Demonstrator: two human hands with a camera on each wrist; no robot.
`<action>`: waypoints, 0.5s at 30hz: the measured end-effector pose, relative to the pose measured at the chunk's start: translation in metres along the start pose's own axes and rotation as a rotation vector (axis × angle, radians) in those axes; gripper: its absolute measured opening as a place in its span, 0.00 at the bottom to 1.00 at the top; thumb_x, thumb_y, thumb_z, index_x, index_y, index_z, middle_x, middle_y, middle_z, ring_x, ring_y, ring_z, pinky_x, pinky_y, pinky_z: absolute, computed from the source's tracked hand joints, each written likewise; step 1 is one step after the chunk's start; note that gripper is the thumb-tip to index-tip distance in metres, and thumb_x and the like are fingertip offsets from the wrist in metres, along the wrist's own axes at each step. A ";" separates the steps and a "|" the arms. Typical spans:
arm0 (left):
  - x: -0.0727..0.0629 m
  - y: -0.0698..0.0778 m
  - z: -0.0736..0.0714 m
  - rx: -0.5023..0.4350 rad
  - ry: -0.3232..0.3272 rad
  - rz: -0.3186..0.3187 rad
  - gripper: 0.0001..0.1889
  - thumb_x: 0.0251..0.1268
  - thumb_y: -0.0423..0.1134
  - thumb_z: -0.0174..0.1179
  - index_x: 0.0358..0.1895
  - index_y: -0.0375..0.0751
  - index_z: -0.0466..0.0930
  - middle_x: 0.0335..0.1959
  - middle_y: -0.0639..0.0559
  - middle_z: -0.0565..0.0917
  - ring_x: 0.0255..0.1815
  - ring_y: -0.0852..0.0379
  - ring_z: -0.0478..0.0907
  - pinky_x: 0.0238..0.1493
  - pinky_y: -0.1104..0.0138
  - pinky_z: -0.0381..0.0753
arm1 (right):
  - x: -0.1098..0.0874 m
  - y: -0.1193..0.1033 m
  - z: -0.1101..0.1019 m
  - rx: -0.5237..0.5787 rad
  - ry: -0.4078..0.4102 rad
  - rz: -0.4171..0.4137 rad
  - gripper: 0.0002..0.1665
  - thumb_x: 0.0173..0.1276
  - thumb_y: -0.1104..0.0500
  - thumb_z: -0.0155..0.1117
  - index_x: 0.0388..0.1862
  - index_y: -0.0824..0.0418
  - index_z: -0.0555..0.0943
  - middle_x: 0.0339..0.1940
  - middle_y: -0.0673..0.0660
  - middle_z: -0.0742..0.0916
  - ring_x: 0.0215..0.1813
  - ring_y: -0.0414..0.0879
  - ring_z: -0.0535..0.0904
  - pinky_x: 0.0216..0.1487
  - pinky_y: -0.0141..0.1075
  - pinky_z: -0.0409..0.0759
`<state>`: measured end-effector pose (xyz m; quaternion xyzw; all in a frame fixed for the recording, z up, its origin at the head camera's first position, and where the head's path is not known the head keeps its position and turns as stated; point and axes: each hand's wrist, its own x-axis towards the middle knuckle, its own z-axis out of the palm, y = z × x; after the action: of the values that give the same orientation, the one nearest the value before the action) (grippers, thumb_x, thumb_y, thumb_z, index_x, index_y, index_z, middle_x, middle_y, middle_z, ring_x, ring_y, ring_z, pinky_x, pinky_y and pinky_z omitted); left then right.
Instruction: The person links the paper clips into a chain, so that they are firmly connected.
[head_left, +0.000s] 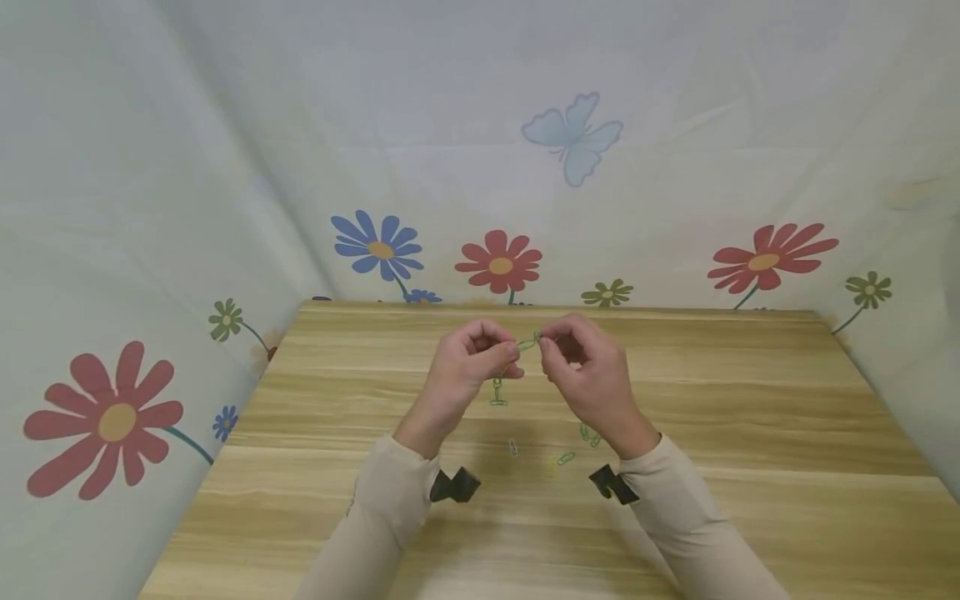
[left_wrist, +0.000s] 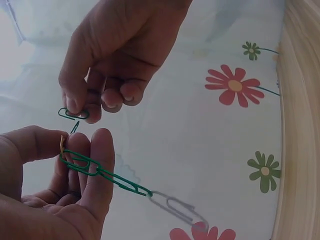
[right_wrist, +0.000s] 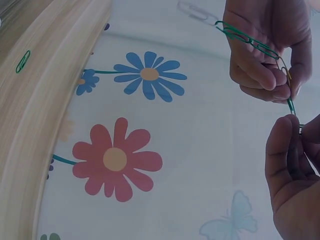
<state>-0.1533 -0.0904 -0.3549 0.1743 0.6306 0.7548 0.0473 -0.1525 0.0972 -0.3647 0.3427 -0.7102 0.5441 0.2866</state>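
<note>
My left hand (head_left: 468, 367) pinches a chain of paper clips at a yellow paper clip (left_wrist: 62, 145). Two linked green clips (left_wrist: 122, 181) and a white paper clip (left_wrist: 180, 210) dangle from it. Another green clip (head_left: 527, 344) of the chain spans the small gap between the hands. My right hand (head_left: 592, 367) faces the left one and pinches a separate-looking green paper clip (left_wrist: 74, 114) between thumb and fingertip, at the far end of that spanning clip. Whether those two are linked is too small to tell.
Loose on the wooden table (head_left: 300, 467) lie a white clip (head_left: 513, 448), a green clip (head_left: 566, 459) and more green clips (head_left: 590, 436) beside the right wrist. A faint yellow clip (head_left: 552, 469) is near them. A flower-printed cloth (head_left: 660, 167) hangs behind the table.
</note>
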 end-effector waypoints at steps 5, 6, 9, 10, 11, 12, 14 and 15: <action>0.000 0.002 0.000 -0.018 -0.010 -0.013 0.07 0.70 0.29 0.61 0.43 0.27 0.76 0.32 0.47 0.80 0.33 0.54 0.81 0.45 0.58 0.86 | 0.001 0.000 -0.002 -0.050 -0.016 -0.037 0.09 0.66 0.76 0.61 0.39 0.65 0.80 0.34 0.54 0.83 0.25 0.42 0.78 0.27 0.29 0.79; 0.000 0.003 0.000 -0.027 -0.012 -0.018 0.07 0.70 0.29 0.61 0.43 0.27 0.76 0.32 0.47 0.80 0.33 0.54 0.81 0.45 0.58 0.86 | 0.001 0.001 -0.003 -0.070 -0.023 -0.043 0.09 0.65 0.76 0.61 0.39 0.65 0.80 0.34 0.54 0.83 0.25 0.41 0.78 0.27 0.29 0.79; 0.001 0.003 -0.001 -0.056 -0.013 -0.033 0.06 0.69 0.30 0.61 0.42 0.29 0.76 0.31 0.47 0.80 0.33 0.54 0.81 0.46 0.57 0.85 | 0.001 0.002 -0.004 -0.136 -0.053 -0.046 0.09 0.64 0.76 0.62 0.38 0.64 0.80 0.32 0.52 0.83 0.27 0.40 0.77 0.28 0.29 0.79; 0.001 0.004 -0.002 -0.066 -0.011 -0.036 0.06 0.69 0.30 0.62 0.42 0.30 0.76 0.31 0.47 0.80 0.33 0.54 0.81 0.46 0.57 0.85 | 0.001 0.002 -0.004 -0.153 -0.066 -0.047 0.09 0.63 0.76 0.62 0.37 0.64 0.80 0.32 0.52 0.82 0.27 0.40 0.77 0.28 0.29 0.79; 0.001 0.004 -0.002 -0.075 -0.011 -0.036 0.06 0.68 0.29 0.62 0.42 0.31 0.76 0.31 0.48 0.80 0.33 0.54 0.81 0.46 0.57 0.85 | 0.001 0.002 -0.005 -0.169 -0.079 -0.046 0.09 0.62 0.76 0.62 0.37 0.64 0.80 0.31 0.52 0.82 0.27 0.39 0.77 0.28 0.30 0.79; 0.001 0.004 -0.003 -0.083 -0.011 -0.037 0.06 0.68 0.29 0.62 0.42 0.31 0.75 0.31 0.48 0.80 0.33 0.54 0.81 0.46 0.58 0.85 | 0.001 0.001 -0.005 -0.187 -0.090 -0.046 0.09 0.62 0.75 0.61 0.36 0.64 0.80 0.31 0.51 0.81 0.28 0.39 0.76 0.28 0.30 0.79; 0.000 0.004 -0.003 -0.092 -0.016 -0.036 0.06 0.68 0.29 0.61 0.41 0.31 0.75 0.31 0.48 0.79 0.33 0.54 0.80 0.45 0.58 0.85 | 0.001 0.000 -0.006 -0.212 -0.108 -0.042 0.09 0.62 0.75 0.61 0.36 0.63 0.79 0.30 0.50 0.81 0.28 0.38 0.76 0.28 0.31 0.79; 0.000 0.004 -0.004 -0.095 -0.021 -0.039 0.06 0.68 0.28 0.61 0.42 0.31 0.75 0.31 0.48 0.79 0.32 0.55 0.79 0.44 0.58 0.86 | 0.002 -0.001 -0.006 -0.215 -0.113 -0.039 0.09 0.61 0.75 0.62 0.37 0.63 0.79 0.30 0.50 0.80 0.28 0.38 0.75 0.28 0.31 0.79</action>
<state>-0.1542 -0.0948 -0.3513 0.1676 0.5969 0.7808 0.0769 -0.1528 0.1028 -0.3617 0.3539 -0.7727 0.4389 0.2915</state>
